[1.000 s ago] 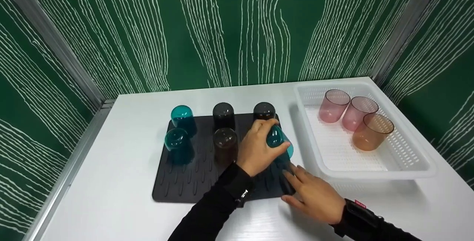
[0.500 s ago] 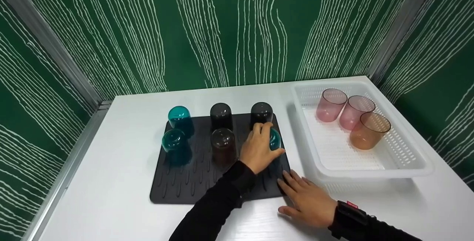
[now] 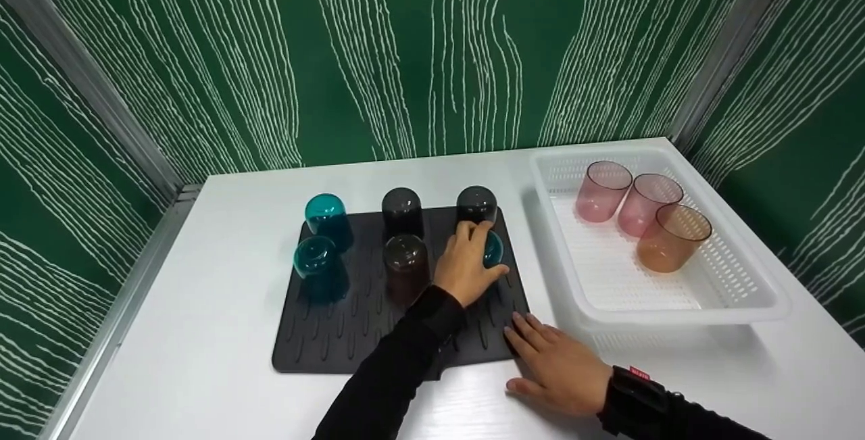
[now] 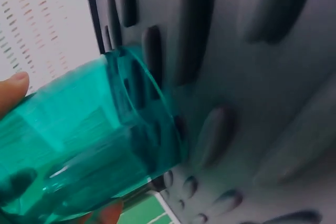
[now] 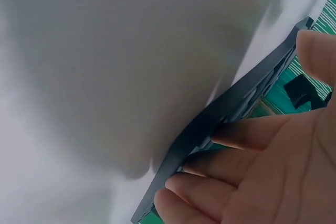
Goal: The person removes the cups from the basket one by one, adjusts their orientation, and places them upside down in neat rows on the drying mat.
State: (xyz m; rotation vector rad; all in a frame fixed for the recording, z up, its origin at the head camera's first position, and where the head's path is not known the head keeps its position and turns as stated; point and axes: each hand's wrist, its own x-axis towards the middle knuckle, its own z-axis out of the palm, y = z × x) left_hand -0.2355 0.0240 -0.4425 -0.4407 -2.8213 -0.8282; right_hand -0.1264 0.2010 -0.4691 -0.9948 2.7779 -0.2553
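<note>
My left hand (image 3: 467,264) grips a teal cup (image 4: 89,140) near the right side of a dark ribbed drying mat (image 3: 324,332). The cup is upside down, its rim at the mat's ridges in the left wrist view. Thumb and fingers stand on opposite sides of it. My right hand (image 3: 557,365) lies with straight fingers on the mat's front right corner, the fingertips at its edge in the right wrist view. Upside down on the mat stand two more teal cups (image 3: 315,256) at the left, and grey and brownish cups (image 3: 405,254) in the middle and back right.
A white perforated plastic basket (image 3: 574,278) stands right of the mat. Inside it are two pink cups (image 3: 603,193) and an amber cup (image 3: 670,240), all upright. Green walls (image 3: 466,55) with white lines rise behind the white table (image 3: 203,278).
The teal cup in my left hand has gone from tilted to upright on the mat, a little leftward. The right hand's fingers have settled on the mat's corner, which now lies flatter.
</note>
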